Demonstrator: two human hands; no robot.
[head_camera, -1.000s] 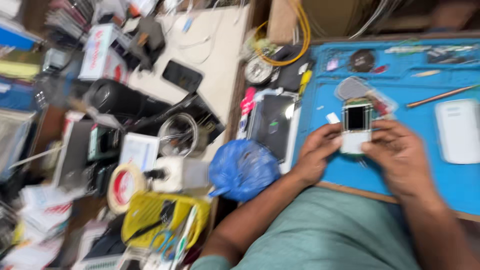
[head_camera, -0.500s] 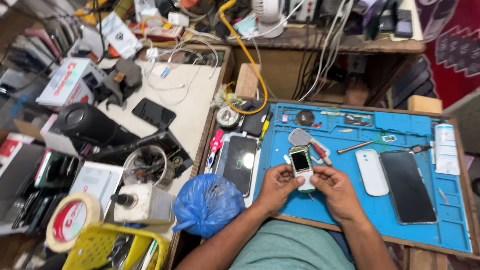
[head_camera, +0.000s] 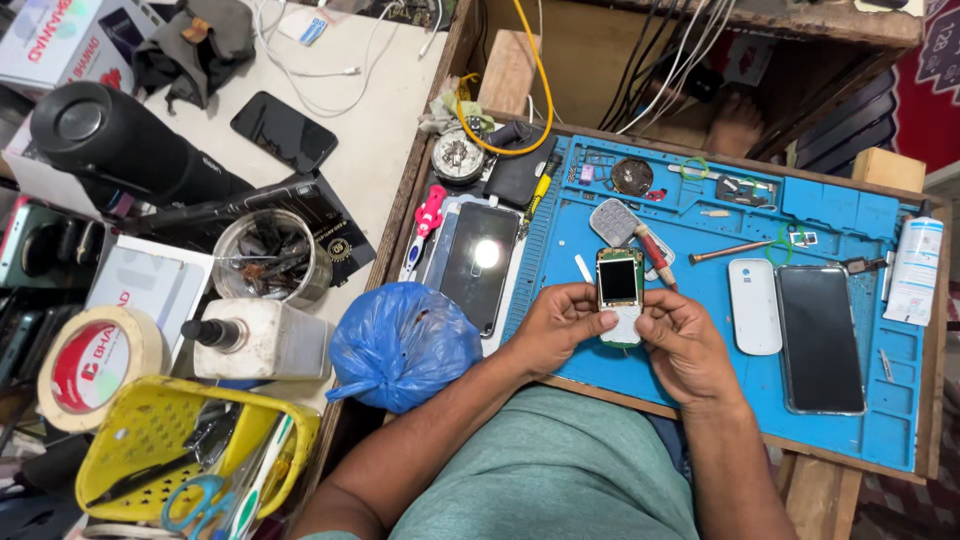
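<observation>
A person seated at a cluttered repair bench holds a small keypad phone (head_camera: 620, 298) with its front cover off, above a blue silicone work mat (head_camera: 700, 400). The left hand (head_camera: 553, 325) curls around the phone's left edge, thumb pressed on its lower face. The right hand (head_camera: 683, 335) grips the right edge, fingers bent inward. The phone sits upright between both hands, its dark screen facing up.

On the mat just behind the phone lie a grey keypad panel (head_camera: 613, 220) and a red-handled screwdriver (head_camera: 655, 258). To the right lie a white phone back cover (head_camera: 753, 305) and a black smartphone (head_camera: 819, 338). Left of the mat rests another smartphone (head_camera: 480, 265) reflecting a light, near a knotted blue plastic bag (head_camera: 402, 345).
</observation>
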